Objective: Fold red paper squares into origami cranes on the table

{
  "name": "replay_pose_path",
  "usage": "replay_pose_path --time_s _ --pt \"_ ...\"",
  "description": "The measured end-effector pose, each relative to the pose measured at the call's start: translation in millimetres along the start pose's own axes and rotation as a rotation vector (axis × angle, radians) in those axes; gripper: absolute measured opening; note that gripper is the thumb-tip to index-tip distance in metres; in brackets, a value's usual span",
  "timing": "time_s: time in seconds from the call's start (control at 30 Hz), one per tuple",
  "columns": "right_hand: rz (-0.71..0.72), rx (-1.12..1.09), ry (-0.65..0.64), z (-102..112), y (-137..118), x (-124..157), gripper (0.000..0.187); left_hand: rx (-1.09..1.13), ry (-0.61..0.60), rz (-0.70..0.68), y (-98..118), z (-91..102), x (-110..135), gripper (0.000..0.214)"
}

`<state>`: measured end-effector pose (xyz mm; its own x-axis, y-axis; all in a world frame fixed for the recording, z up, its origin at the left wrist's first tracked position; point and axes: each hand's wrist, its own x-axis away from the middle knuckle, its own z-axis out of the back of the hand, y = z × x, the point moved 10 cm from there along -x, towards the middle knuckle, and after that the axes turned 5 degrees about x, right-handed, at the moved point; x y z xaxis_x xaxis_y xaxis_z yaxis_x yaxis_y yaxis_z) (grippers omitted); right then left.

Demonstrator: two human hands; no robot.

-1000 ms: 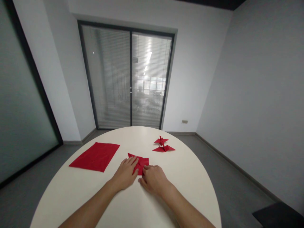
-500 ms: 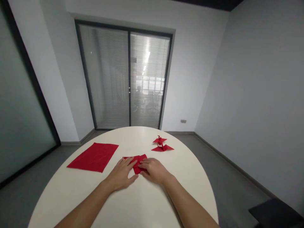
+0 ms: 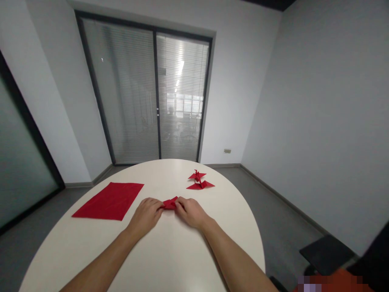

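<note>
Between my two hands, at the middle of the round table, is a small piece of folded red paper (image 3: 169, 204). My left hand (image 3: 148, 211) pinches its left end, fingers curled together. At the other end, my right hand (image 3: 191, 211) grips the paper between thumb and fingers. Parts of the paper are hidden under the fingertips. Beyond my right hand stand two red paper cranes (image 3: 200, 185), close together with wings spread. To the left of my left hand lies a flat sheet of red paper (image 3: 107, 201), faintly creased.
The round white table (image 3: 170, 255) has a curved edge on both sides. A dark chair (image 3: 328, 253) stands on the floor at the lower right, with something orange-red beside it. Behind the table is a glass partition with blinds (image 3: 133, 97).
My hands have gone from lying over the folded paper to pinching its two ends. The paper now looks narrower. The view has turned slightly to the right.
</note>
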<state>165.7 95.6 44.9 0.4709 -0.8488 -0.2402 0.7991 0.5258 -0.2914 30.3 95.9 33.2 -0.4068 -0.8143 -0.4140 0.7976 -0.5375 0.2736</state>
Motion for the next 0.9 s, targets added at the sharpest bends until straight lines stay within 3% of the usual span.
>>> replay_pose_path --time_s 0.27,0.43,0.6,0.8,0.9 --pt "0.012 -0.226 0.142 14 19 1 0.023 0.066 0.071 0.131 -3 8.8 -3 0.033" --pt "-0.037 -0.430 0.247 19 40 -3 0.019 0.241 0.155 0.238 -8 12.1 -1 0.036" --pt "-0.111 -0.626 0.306 14 57 -6 0.022 0.437 0.176 0.326 -22 3.5 -3 0.037" --pt "-0.207 -0.639 0.240 -8 73 -8 0.028 0.626 0.128 0.377 -39 -13.9 -6 0.037" --pt "-0.218 -0.532 0.203 -14 77 -7 0.027 0.574 0.089 0.426 -46 -19.2 -4 0.038"
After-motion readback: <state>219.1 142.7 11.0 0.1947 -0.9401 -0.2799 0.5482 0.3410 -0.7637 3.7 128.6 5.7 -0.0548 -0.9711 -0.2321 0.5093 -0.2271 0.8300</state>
